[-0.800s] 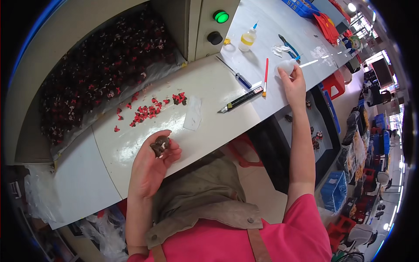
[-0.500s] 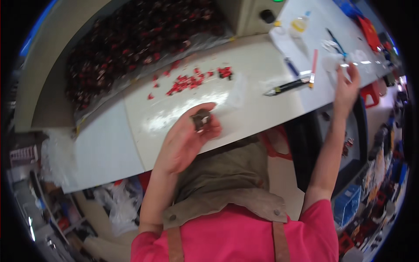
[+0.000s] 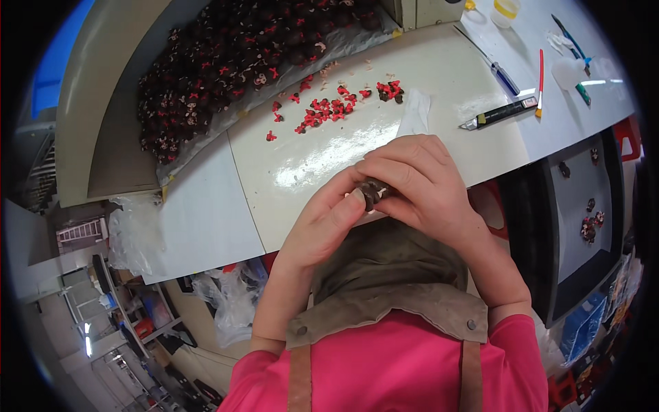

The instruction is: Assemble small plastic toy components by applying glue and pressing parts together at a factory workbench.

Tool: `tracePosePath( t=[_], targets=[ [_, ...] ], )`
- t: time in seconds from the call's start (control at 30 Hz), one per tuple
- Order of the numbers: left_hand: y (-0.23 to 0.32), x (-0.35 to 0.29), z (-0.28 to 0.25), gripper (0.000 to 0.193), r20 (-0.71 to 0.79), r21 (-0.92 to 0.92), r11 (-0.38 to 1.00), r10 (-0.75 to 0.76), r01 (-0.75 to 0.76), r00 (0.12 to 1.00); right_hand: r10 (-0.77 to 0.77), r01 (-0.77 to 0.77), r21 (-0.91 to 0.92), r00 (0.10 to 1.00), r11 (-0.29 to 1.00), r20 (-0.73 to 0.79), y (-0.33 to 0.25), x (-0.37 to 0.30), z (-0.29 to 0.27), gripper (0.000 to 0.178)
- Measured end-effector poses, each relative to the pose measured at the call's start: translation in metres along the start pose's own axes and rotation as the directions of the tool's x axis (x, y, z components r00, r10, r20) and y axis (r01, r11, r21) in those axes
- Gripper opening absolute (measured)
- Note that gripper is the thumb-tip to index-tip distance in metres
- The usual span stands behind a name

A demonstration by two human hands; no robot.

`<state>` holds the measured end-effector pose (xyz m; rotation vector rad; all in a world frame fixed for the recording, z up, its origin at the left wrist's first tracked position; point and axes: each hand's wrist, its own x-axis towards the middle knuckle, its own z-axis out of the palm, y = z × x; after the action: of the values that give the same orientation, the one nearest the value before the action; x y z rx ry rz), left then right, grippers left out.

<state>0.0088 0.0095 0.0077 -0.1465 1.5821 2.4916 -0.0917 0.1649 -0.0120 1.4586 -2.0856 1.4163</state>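
Note:
Both hands meet above the table's front edge, around a small dark brown moulded piece (image 3: pixel 374 193) with a pale patch. My left hand (image 3: pixel 328 223) pinches it between thumb and fingers. From the other side my right hand (image 3: pixel 429 185) closes on it, fingers bent over the top and thumb beneath. Much of the piece is hidden by the fingers. Beyond the hands, several small red bow-shaped pieces (image 3: pixel 326 113) with dark ends lie scattered on the pale table (image 3: pixel 261 165). A smaller cluster of red and dark pieces (image 3: pixel 390 90) sits beside a translucent white sheet (image 3: pixel 415 113).
A boxy bay (image 3: pixel 103 137) at the back left holds a heap of dark pieces with red bows (image 3: pixel 233 75). To the right lie a utility knife (image 3: pixel 504 113), a screwdriver (image 3: pixel 504 77), a red-handled brush (image 3: pixel 540 82) and a yellow-banded cup (image 3: pixel 504 12). A black tray (image 3: pixel 583 275) stands low right.
My right hand has come from the far right of the table to my left hand and now grips the dark piece too. The view has shifted slightly.

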Motion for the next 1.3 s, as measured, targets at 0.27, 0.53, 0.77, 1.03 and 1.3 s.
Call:
tracePosePath(
  t=[0.27,0.53,0.77,1.03,1.3],
  targets=[
    [0.015,0.008,0.004,0.053,0.001,-0.002,0.988,-0.152,0.152,0.988,-0.009,0.012,0.034,0.996,0.999,-0.089,0.003,-0.002,-0.001,0.039],
    [0.007,0.007,0.018,0.049,-0.118,-0.125,0.983,-0.150,0.135,0.982,0.008,-0.002,0.063,0.995,0.998,-0.096,0.003,-0.002,-0.004,0.038],
    [0.009,0.010,0.021,0.047,-0.149,-0.134,0.977,-0.187,0.167,0.971,0.033,-0.027,0.070,0.995,0.997,-0.090,0.004,-0.003,-0.004,0.041],
    [0.010,0.011,0.020,0.046,-0.129,-0.126,0.978,-0.182,0.166,0.975,0.036,-0.027,0.084,0.994,0.996,-0.100,0.002,-0.002,-0.003,0.043],
    [0.013,0.013,0.017,0.047,-0.088,-0.133,0.972,-0.207,0.194,0.974,0.030,-0.021,0.080,0.993,0.997,-0.112,0.003,-0.001,-0.001,0.042]
  ],
)
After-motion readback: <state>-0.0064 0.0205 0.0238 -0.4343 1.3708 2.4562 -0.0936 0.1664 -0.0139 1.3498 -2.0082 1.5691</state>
